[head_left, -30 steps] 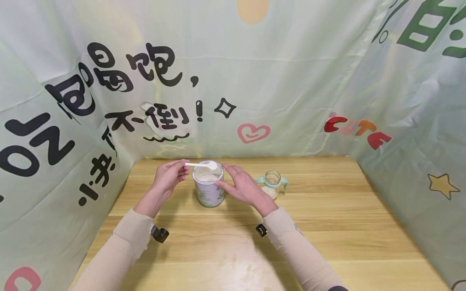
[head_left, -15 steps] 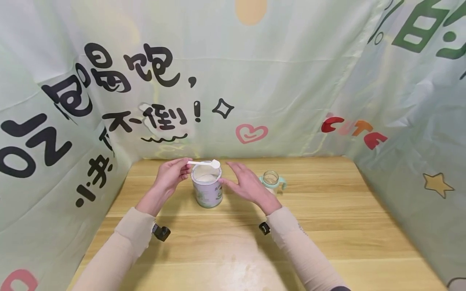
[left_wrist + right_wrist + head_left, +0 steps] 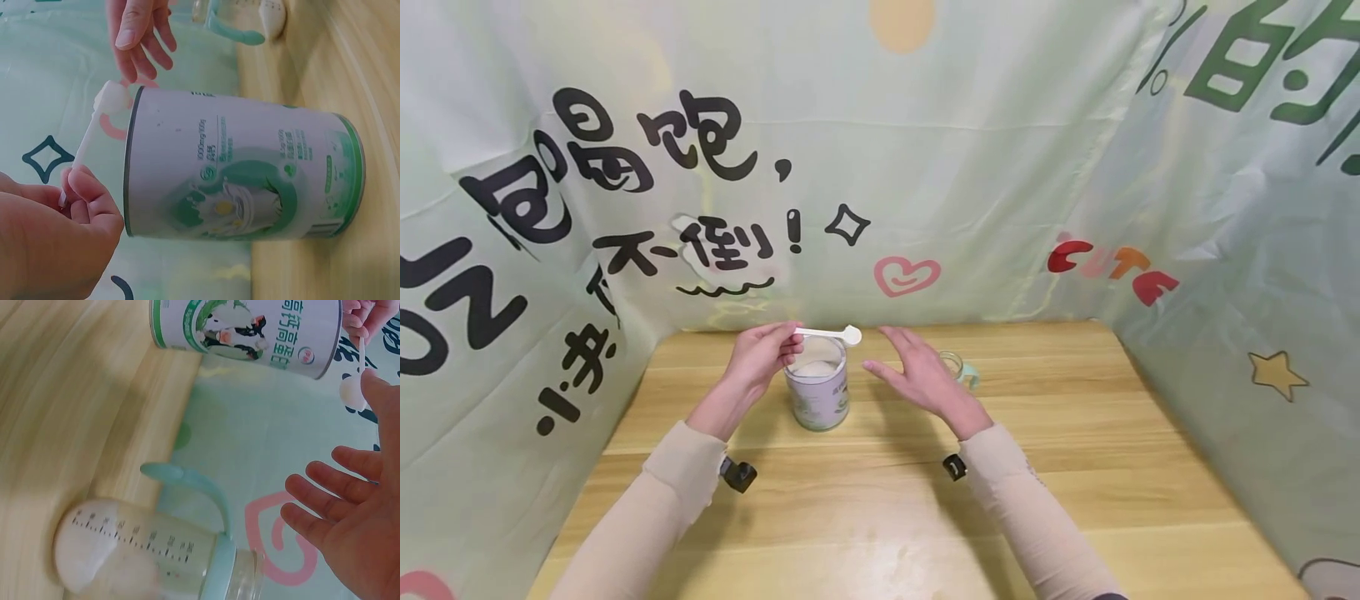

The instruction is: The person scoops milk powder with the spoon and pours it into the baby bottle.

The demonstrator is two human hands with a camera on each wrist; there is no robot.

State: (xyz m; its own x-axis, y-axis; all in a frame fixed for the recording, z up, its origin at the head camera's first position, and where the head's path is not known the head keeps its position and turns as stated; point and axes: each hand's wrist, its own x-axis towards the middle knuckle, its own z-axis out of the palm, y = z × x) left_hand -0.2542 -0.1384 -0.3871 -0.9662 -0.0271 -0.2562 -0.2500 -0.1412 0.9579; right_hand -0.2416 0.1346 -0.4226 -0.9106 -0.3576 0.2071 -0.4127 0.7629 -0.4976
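Note:
My left hand (image 3: pixel 763 354) pinches the handle of a white measuring scoop (image 3: pixel 850 336) above the milk powder can (image 3: pixel 818 398). White powder heaps in the scoop's bowl (image 3: pixel 112 99), which now sits past the can's right rim. The can stands upright and uncovered, with pale powder inside. My right hand (image 3: pixel 925 379) hovers with fingers spread, apart from the can and in front of the baby bottle (image 3: pixel 967 377). In the right wrist view the bottle (image 3: pixel 156 547) has mint handles, measuring marks, an open neck and whitish powder at its bottom.
A wooden table (image 3: pixel 880 492) carries the can and the bottle. Printed cloth walls (image 3: pixel 1000 167) enclose its back and both sides, with the rear wall close behind the can.
The scoop has risen out of the can's mouth and shifted right over the rim. My right hand has let go of the can's side and moved right, hiding more of the bottle.

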